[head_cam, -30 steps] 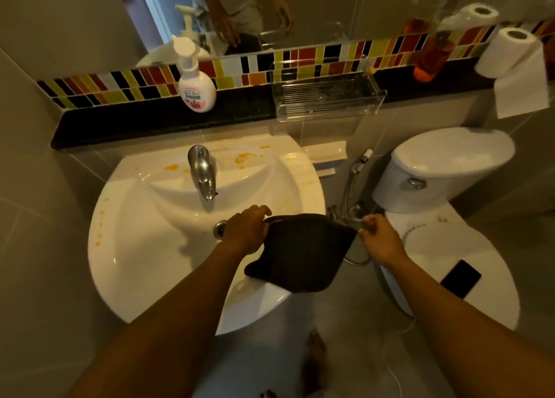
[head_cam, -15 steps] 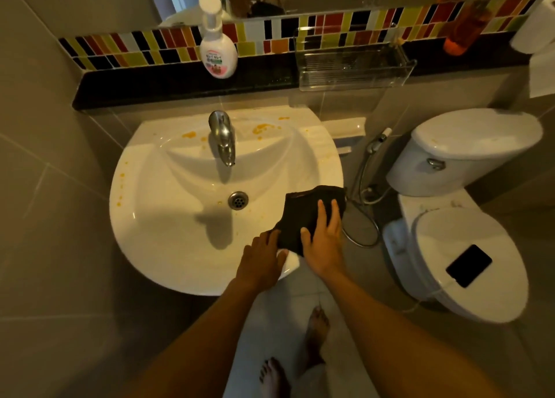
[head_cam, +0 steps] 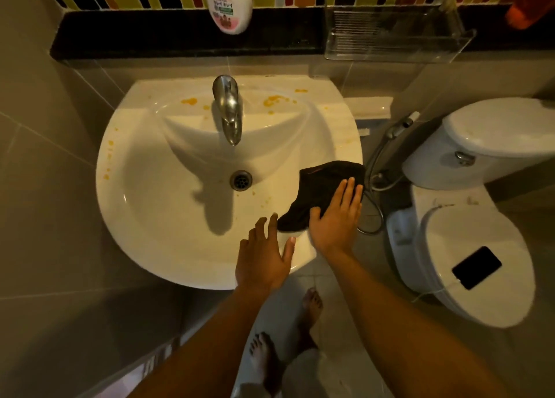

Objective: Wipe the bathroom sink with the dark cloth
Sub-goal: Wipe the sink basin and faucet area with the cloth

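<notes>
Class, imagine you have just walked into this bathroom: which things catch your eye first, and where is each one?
The orange stains stand out first, spattered around the faucet at the back of the white sink. Next, the dark cloth on the sink's right rim, pressed flat under the right hand, with the left hand open beside it. A black phone lies on the closed toilet lid.

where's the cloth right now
In the head view the cloth lies on the right rim of the sink, flat under the right hand, right of the drain.
</notes>
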Available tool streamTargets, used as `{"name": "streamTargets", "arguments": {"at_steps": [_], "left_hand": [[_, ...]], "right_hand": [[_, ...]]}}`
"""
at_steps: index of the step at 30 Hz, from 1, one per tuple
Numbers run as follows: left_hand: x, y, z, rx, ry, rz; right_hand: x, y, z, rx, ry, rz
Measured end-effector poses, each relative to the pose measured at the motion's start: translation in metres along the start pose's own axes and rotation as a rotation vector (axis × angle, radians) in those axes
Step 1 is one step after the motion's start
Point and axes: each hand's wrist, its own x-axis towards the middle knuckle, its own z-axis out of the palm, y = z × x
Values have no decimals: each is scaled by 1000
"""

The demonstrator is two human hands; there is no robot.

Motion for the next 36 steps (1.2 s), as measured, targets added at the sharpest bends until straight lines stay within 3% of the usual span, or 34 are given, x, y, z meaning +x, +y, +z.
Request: {"name": "streamTargets", "arguments": {"at_steps": [8, 17, 21, 25, 31, 36], "left_hand": [[0, 2, -5, 149, -59, 35], [8, 18, -9, 91, -122, -61], [35, 63, -2, -2, -83, 74], [56, 92, 12, -127, -93, -52], [61, 97, 17, -11, -74, -71], [74, 113, 16, 2, -88, -34]], "right_hand": [[58, 9, -13, -82, -16, -103], [70, 9, -21, -137, -31, -187], [77, 13, -24, -55, -39, -204], [119, 14, -32, -67, -35, -284], [151, 11, -25, -19, 40, -393], [190, 4, -26, -196, -44, -534]]}}
